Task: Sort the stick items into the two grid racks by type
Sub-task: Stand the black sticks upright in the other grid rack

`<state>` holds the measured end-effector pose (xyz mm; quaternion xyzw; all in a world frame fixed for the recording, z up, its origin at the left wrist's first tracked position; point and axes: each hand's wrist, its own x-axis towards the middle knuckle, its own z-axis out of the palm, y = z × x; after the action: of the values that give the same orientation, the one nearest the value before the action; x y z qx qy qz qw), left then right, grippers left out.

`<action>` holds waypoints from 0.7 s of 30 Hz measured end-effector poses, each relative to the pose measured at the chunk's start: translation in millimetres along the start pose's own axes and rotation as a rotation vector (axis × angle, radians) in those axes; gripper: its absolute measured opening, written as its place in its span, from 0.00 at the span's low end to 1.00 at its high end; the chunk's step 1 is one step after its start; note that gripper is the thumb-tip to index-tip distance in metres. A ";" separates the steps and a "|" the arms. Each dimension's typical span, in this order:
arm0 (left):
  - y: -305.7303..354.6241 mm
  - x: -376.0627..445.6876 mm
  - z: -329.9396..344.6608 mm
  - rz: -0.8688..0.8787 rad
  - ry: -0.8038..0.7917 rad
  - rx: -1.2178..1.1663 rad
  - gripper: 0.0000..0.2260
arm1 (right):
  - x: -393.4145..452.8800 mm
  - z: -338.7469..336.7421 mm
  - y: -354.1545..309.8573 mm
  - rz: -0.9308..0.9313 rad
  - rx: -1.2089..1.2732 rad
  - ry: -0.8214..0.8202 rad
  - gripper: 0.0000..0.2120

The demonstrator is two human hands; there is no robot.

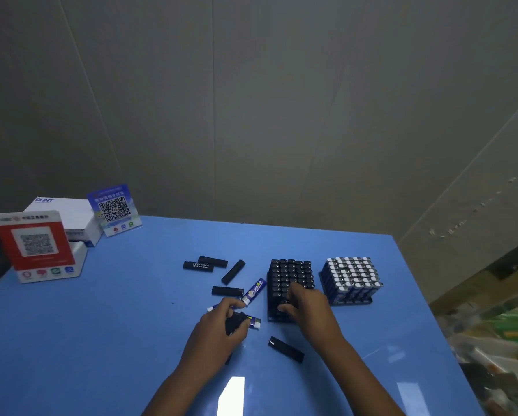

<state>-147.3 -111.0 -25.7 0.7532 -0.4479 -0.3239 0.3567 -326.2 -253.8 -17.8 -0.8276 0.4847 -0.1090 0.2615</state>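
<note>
Your left hand (221, 322) grips a bunch of black sticks (235, 322) near the table's (131, 310) middle, with blue sticks (254, 291) lying just beside it. Your right hand (304, 301) rests on the near rows of the black rack (290, 274), fingers curled; whether it holds anything, you cannot tell. The blue-and-white rack (352, 279) stands just right of it, near the table's right edge. Loose black sticks (205, 264) lie left of the racks; one black stick (286, 349) lies between your forearms. Bare tabletop extends leftward to the QR stands (35, 244).

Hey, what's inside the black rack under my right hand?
The black rack holds upright black sticks in its far rows. The right hand covers the near cells, so those can't be seen.
</note>
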 end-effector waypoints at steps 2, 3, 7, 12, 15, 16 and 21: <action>-0.7 0.7 0.1 -0.003 -0.005 0.005 0.09 | 0.6 3.9 1.0 -0.002 -0.037 -0.014 0.15; -1.2 1.0 0.1 -0.003 -0.004 0.009 0.09 | 0.5 5.6 1.3 -0.001 -0.051 -0.019 0.14; 0.1 0.5 -0.3 -0.007 0.008 -0.001 0.09 | -0.2 9.4 -0.8 0.007 -0.071 -0.004 0.14; 3.9 -2.5 -1.0 -0.012 0.013 -0.020 0.09 | 2.4 12.3 -5.5 0.001 -0.082 -0.021 0.13; 4.7 -4.1 -1.6 -0.020 0.020 -0.032 0.09 | 2.4 14.3 -4.6 -0.008 -0.117 -0.015 0.13; 5.6 -5.0 -1.9 -0.023 0.020 -0.042 0.09 | 2.3 15.4 -4.2 -0.013 -0.119 -0.006 0.12; 10.6 -8.7 0.3 -0.031 0.014 -0.102 0.11 | 1.2 16.1 -0.7 -0.020 -0.102 0.015 0.07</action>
<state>-155.7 -106.8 -15.5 0.7431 -0.4167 -0.3463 0.3926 -318.0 -249.3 -31.0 -0.8439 0.4831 -0.0928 0.2142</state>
